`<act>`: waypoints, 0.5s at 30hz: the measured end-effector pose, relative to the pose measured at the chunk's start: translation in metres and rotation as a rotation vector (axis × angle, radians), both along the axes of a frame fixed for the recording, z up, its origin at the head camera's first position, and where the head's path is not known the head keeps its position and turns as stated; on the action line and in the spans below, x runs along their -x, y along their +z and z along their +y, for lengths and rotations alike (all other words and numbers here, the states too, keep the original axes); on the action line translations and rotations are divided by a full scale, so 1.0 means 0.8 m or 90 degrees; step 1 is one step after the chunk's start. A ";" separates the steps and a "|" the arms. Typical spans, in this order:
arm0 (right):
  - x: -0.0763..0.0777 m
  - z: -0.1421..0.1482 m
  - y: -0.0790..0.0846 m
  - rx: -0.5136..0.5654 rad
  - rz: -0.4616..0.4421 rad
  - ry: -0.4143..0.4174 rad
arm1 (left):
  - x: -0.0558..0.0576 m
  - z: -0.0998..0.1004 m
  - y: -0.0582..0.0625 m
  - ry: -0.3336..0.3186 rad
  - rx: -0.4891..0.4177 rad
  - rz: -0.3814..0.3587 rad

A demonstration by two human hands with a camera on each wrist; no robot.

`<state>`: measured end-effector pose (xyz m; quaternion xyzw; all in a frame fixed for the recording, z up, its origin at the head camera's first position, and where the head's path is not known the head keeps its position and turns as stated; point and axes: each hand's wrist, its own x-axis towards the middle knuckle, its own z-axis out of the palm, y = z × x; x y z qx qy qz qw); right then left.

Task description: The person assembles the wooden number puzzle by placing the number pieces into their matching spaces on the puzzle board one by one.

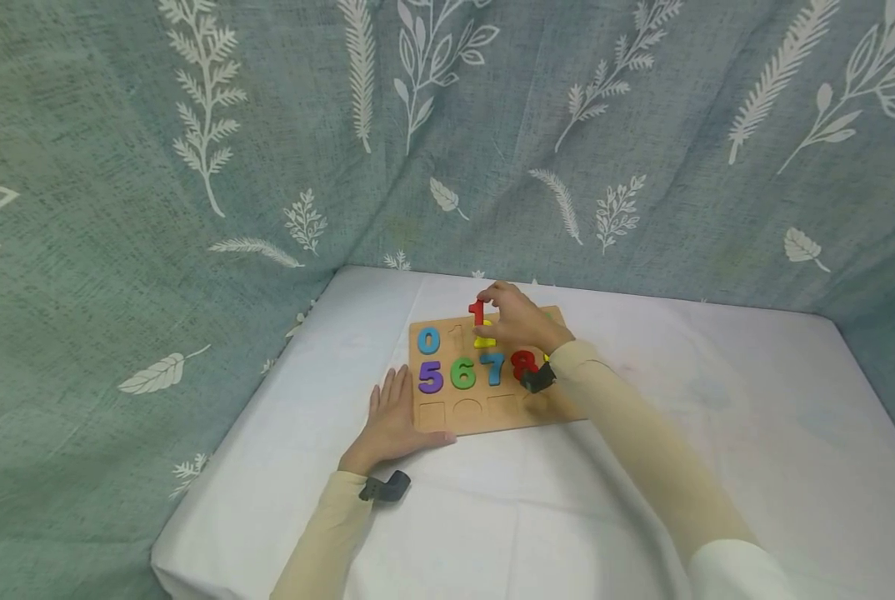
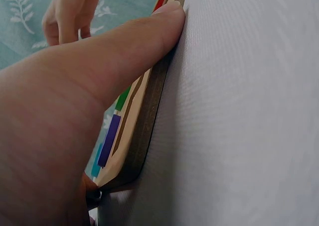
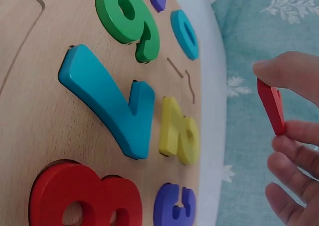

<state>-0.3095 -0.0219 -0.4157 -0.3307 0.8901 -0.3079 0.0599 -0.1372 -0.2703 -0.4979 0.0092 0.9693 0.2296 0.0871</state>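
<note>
My right hand (image 1: 521, 321) pinches a red number 1 piece (image 1: 478, 311) between thumb and fingertips, held above the back of a wooden number puzzle board (image 1: 447, 400). In the right wrist view the red piece (image 3: 270, 106) is clear of the board. The recess for the 1 (image 1: 457, 337) shows bare wood between the blue 0 (image 1: 428, 341) and the yellow 2 (image 1: 485, 340). At the board's front left corner rests my left hand (image 1: 391, 427), fingers straight along the left edge; its thumb (image 2: 149, 34) lies against the front edge.
Seated in the board are a purple 5 (image 1: 431, 377), green 6 (image 1: 462, 373), blue 7 (image 1: 492, 367), red 8 (image 1: 523, 363) and purple 3 (image 3: 174, 206). Shape recesses line its front row. White cloth (image 1: 492, 517) covers the table; a patterned green curtain (image 1: 447, 142) hangs behind.
</note>
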 end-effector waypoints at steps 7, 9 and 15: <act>0.012 -0.010 -0.012 -0.002 0.004 0.009 | 0.001 -0.001 0.000 0.000 -0.003 0.000; 0.013 -0.013 -0.015 0.002 0.001 0.017 | 0.000 -0.001 0.001 0.000 -0.003 -0.002; 0.017 -0.021 -0.026 0.009 -0.008 0.034 | 0.000 0.000 0.002 0.002 -0.004 -0.003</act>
